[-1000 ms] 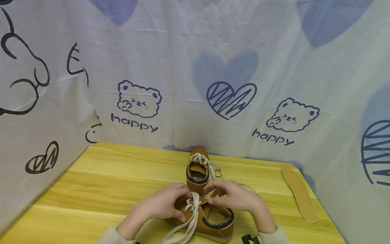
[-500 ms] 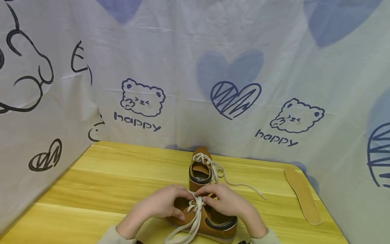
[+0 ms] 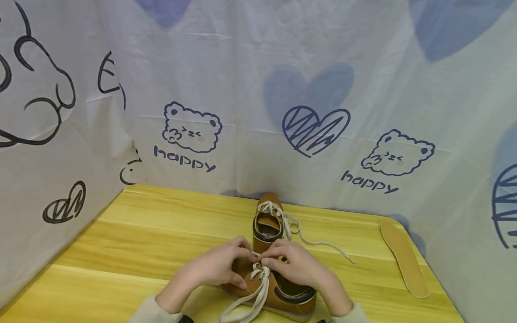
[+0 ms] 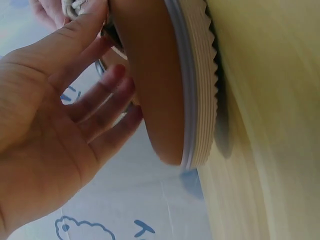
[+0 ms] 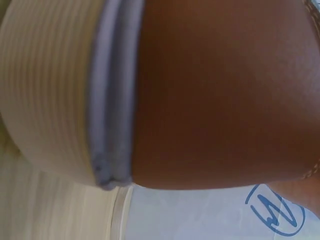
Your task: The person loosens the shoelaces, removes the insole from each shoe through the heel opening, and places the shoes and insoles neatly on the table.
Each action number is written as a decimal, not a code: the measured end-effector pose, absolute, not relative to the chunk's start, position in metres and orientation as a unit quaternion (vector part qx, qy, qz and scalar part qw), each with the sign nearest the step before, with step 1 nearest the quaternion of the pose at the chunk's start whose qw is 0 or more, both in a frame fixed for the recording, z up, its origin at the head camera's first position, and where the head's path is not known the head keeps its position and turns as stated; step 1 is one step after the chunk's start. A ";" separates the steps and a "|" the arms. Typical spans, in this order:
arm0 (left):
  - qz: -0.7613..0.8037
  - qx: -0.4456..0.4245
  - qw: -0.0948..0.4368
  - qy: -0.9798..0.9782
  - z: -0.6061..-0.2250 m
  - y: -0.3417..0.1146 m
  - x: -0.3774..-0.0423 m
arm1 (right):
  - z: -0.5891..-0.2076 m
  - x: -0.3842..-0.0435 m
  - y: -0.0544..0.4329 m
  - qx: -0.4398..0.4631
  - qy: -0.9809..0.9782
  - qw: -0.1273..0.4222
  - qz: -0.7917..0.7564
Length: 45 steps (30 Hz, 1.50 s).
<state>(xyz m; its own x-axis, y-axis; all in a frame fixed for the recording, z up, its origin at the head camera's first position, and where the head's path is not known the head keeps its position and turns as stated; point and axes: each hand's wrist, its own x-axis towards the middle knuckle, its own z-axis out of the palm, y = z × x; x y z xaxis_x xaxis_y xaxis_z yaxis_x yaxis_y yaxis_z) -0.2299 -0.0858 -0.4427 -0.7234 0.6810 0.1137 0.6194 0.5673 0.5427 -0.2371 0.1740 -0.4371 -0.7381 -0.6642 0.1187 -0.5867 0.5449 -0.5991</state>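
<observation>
Okay, table [image 3: 145, 237]: yellow wood-grain
Walls: white printed cloth [image 3: 238, 58], hearts and bears
Near shoe [image 3: 282, 303]: on table, front
Right hand [image 3: 298, 265]: pinching lace [image 3: 263, 287]
Left hand [image 3: 218, 265]: at shoe, grip unclear
Right edge: insole [image 3: 405, 260]

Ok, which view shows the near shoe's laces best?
Head: it shows the laces crossing and hanging over the shoe. Left wrist catches only a bit at its top edge; right wrist shows none.
</observation>
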 end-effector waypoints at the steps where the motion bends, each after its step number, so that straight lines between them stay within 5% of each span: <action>1: 0.287 0.362 0.056 0.885 -0.442 -0.087 -0.230 | -0.437 -0.237 0.174 -0.360 0.876 0.058 -0.315; 45: 0.235 0.400 0.032 0.885 -0.443 -0.080 -0.229 | -0.442 -0.233 0.156 -0.216 0.831 -0.063 -0.509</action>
<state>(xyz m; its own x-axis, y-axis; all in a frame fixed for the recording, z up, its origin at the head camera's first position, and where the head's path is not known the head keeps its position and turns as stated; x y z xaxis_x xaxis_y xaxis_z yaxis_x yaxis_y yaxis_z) -0.2286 -0.0804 -0.4431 -0.6786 0.7227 0.1315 0.6927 0.5700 0.4420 -0.2327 0.1564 -0.4415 -0.8985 -0.2947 0.3255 -0.4238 0.3888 -0.8181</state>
